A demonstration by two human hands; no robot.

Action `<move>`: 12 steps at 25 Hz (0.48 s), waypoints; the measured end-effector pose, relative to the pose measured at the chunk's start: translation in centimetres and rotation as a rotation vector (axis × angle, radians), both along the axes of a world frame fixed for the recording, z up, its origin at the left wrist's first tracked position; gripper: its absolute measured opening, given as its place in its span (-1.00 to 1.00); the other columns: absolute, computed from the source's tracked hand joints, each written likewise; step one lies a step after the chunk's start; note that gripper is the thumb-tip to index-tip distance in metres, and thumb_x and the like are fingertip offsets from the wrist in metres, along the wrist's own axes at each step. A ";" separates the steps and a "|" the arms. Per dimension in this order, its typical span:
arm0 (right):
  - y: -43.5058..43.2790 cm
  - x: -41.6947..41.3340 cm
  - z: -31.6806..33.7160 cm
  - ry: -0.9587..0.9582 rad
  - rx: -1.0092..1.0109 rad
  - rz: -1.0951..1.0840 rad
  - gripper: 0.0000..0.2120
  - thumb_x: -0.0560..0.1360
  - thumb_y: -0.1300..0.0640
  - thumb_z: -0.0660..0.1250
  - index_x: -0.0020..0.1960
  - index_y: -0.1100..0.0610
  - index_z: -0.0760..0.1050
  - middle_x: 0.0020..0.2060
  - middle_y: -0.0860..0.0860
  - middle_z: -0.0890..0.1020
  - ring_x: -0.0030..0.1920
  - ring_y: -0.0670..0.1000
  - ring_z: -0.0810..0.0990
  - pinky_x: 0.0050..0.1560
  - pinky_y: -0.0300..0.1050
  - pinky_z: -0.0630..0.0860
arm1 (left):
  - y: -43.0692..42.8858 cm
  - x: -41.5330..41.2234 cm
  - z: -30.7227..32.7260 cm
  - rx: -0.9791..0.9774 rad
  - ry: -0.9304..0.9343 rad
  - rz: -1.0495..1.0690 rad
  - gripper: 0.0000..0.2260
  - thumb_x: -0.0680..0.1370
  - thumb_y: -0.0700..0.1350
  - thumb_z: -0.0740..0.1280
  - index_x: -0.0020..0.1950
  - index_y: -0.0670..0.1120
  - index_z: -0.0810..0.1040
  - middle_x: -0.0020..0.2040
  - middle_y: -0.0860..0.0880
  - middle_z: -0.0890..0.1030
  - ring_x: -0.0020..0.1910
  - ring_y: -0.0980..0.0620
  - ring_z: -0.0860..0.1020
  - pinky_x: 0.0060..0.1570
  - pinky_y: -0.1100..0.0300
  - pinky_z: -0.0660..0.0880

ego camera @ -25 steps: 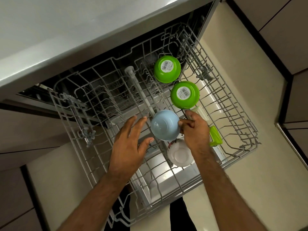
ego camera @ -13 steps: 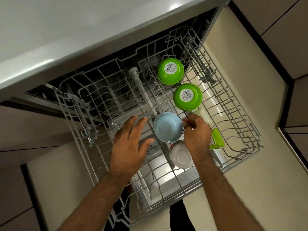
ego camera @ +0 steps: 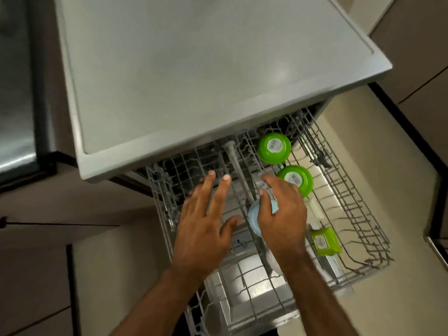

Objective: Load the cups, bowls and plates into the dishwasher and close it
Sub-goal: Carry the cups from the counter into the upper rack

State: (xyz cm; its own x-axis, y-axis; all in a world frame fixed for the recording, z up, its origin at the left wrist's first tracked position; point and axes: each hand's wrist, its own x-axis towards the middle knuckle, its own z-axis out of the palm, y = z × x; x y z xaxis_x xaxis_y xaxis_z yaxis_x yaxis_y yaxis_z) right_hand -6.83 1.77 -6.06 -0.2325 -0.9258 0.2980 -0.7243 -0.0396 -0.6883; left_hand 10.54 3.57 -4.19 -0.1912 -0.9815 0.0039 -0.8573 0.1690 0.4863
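Observation:
The grey wire upper rack [ego camera: 358, 209] is pulled out of the dishwasher. Two green bowls [ego camera: 274, 148] [ego camera: 296, 179] lie upside down in it, barcode stickers up. A light blue bowl [ego camera: 254, 218] sits in the rack's middle, mostly covered by my right hand [ego camera: 282, 214], whose fingers are spread over it. My left hand [ego camera: 206, 219] hovers flat and open over the rack just left of the blue bowl. A white bowl [ego camera: 272, 261] peeks out under my right wrist. A green square piece [ego camera: 324, 241] with a label lies right of my right hand.
The dishwasher's grey top [ego camera: 206, 69] overhangs the back of the rack. A spray tube [ego camera: 236, 166] runs down the rack's middle. The open door [ego camera: 254, 287] lies below the rack. Beige floor [ego camera: 388, 154] and brown cabinets [ego camera: 424, 69] are to the right.
My right hand has moved from the blue bowl's right side to lie over it, fingers now spread. My left hand reached further back. The view tilted up, showing more dishwasher top.

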 end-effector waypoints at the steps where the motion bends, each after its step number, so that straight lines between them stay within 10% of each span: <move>1: -0.5 1.0 1.9 0.021 -0.053 0.040 -0.74 0.56 0.29 0.37 0.25 0.23 0.58 0.12 0.08 0.67 0.15 0.04 0.57 0.22 -0.16 0.44 | -0.4 0.4 1.6 -0.042 0.020 0.012 -0.27 0.62 0.20 0.27 0.68 0.15 -0.05 0.69 0.03 0.01 0.64 -0.02 0.07 0.50 -0.20 0.28; 6: -3.4 5.9 9.9 0.049 -0.193 0.177 -0.73 0.58 0.30 0.36 0.27 0.27 0.57 0.15 0.11 0.65 0.19 0.10 0.58 0.28 -0.12 0.45 | -3.3 4.1 8.7 -0.232 0.046 0.105 -0.38 0.65 0.08 0.31 0.65 0.03 0.16 0.54 -0.08 0.34 0.51 -0.06 0.33 0.43 -0.09 0.38; 12: -7.6 13.4 15.9 0.104 -0.130 0.331 -0.58 0.58 0.15 0.33 0.42 0.17 0.47 0.33 0.07 0.57 0.35 0.07 0.49 0.34 0.06 0.47 | -6.8 13.1 14.8 -0.307 -0.002 0.257 -0.37 0.63 0.04 0.35 0.65 0.03 0.16 0.58 -0.09 0.29 0.52 -0.06 0.28 0.42 -0.03 0.27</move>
State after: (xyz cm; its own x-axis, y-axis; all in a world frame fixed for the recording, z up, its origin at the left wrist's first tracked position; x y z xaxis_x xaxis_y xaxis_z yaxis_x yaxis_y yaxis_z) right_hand 6.60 -5.84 9.88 0.1105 -0.8987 0.4243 -0.7235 -0.3654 -0.5857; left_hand 23.62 -3.24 10.62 0.0601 -0.9507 0.3044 -0.8914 0.0861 0.4449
